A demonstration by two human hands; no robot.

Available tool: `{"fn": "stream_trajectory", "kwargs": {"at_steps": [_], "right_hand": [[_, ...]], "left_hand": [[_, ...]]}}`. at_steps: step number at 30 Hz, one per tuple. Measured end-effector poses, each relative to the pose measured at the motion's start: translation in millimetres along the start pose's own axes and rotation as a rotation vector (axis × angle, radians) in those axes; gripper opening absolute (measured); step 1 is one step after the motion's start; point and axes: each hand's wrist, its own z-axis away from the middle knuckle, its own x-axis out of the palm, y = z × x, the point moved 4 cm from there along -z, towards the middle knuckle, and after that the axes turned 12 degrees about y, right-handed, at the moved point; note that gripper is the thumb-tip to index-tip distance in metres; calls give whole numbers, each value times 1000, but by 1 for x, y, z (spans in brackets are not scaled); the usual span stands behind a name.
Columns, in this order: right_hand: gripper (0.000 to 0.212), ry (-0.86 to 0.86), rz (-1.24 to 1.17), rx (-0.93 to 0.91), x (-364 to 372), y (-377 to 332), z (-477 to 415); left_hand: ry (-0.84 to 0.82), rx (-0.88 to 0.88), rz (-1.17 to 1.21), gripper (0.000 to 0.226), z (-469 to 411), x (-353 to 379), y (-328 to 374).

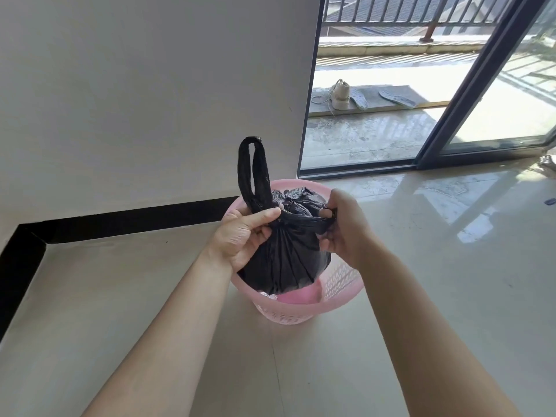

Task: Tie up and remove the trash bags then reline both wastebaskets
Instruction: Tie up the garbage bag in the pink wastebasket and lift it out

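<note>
Tiled floor, knotted black trash bag (282,254)

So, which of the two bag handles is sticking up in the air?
The handle loop gripped at its base by the left hand; the other handle is pulled sideways by the right hand.

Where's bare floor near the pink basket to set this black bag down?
Bare tile lies left of the basket, up to the black baseboard, and right of it, toward the sliding door. The balcony mat holds a shoe and insoles.
</note>
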Motion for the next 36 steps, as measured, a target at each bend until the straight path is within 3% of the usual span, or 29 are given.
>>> {"fn": "stream_trajectory", "kwargs": {"at_steps": [3, 6, 9, 12, 15, 21, 28, 33, 36], "right_hand": [[17, 77, 198, -147, -14, -10, -5], [12, 270, 148, -516, -27, -33, -4], [28, 154, 213, -792, -21, -46, 1], [40, -145, 379, -754, -1, -37, 0], [36, -288, 505, -657, 8, -18, 1], [31, -349, 452, -546, 11, -11, 1], [9, -297, 679, -596, 9, -10, -1], [24, -312, 702, -656, 13, -9, 2], [28, -304, 665, -708, 17, -7, 4]], "left_hand": [[-24, 90, -104, 26, -1, -8, 6], [-96, 146, -218, 30, -3, -14, 12], [-225, 173, -347, 41, 4, -8, 15], [-300, 179, -413, 44, 9, -1, 17], [-319, 163, -399, 46, 12, -2, 19], [-282, 179, -389, 15, 17, -5, 19], [-296, 159, -422, 32, 16, -8, 20], [-145, 287, -428, 28, 10, -11, 17], [18, 454, -496, 26, 8, -9, 18]]}}
